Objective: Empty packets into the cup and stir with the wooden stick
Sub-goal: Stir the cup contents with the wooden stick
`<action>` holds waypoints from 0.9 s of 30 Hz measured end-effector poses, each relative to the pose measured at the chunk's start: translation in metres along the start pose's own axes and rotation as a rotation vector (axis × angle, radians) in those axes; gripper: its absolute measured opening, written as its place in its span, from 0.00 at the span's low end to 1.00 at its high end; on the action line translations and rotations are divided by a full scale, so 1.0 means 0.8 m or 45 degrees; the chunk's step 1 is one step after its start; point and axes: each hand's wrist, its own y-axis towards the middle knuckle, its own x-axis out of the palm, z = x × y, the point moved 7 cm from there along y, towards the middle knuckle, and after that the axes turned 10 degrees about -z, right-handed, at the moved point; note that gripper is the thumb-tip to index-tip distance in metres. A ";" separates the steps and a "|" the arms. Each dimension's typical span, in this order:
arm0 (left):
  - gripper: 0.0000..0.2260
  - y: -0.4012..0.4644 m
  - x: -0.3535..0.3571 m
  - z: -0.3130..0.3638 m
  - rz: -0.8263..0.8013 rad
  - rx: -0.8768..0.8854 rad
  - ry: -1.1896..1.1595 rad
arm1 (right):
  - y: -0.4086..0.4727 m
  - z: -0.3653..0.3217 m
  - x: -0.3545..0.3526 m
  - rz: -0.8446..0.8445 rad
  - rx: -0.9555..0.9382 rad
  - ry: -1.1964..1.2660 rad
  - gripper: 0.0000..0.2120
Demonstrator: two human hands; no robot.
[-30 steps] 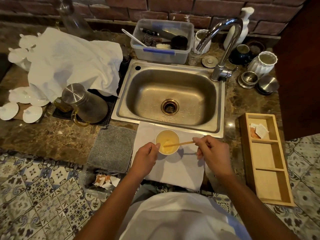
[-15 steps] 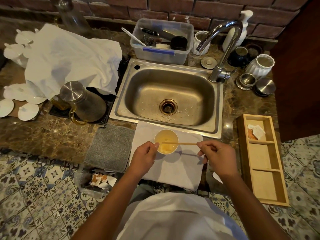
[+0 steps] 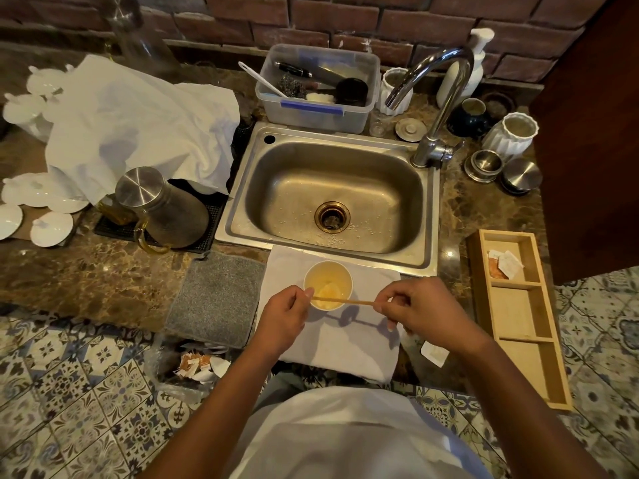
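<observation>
A white paper cup (image 3: 340,271) holding pale yellow liquid stands on a white napkin (image 3: 345,340) in front of the sink. The thin wooden stick (image 3: 345,301) lies almost level across the cup's near rim. My right hand (image 3: 418,305) pinches its right end just right of the cup. My left hand (image 3: 281,318) grips the cup's left side, fingertips at the rim by the stick's left end. Several small packets (image 3: 503,266) lie in the far compartment of a wooden tray (image 3: 518,326). Another white packet (image 3: 434,353) lies near the counter edge.
The steel sink (image 3: 332,198) and tap (image 3: 435,98) are directly behind the cup. A grey mat (image 3: 214,299) lies left of the napkin, with a glass jug (image 3: 162,209) and white cloth (image 3: 138,126) beyond. Torn packets (image 3: 197,366) sit in a bag below the counter.
The stick has swung from pointing into the cup to lying nearly flat across its near rim. My right hand has shifted slightly toward me. My left hand stays on the cup.
</observation>
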 end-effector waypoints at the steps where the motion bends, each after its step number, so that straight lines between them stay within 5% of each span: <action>1: 0.17 0.000 0.000 0.000 -0.001 -0.001 0.006 | 0.001 -0.003 -0.001 0.000 -0.012 -0.020 0.04; 12: 0.17 -0.004 0.001 0.004 0.012 -0.018 0.033 | 0.008 -0.019 -0.032 0.442 -0.007 0.090 0.06; 27: 0.16 -0.026 0.022 0.018 -0.181 0.092 0.052 | 0.071 -0.053 0.032 0.107 -0.019 -0.570 0.07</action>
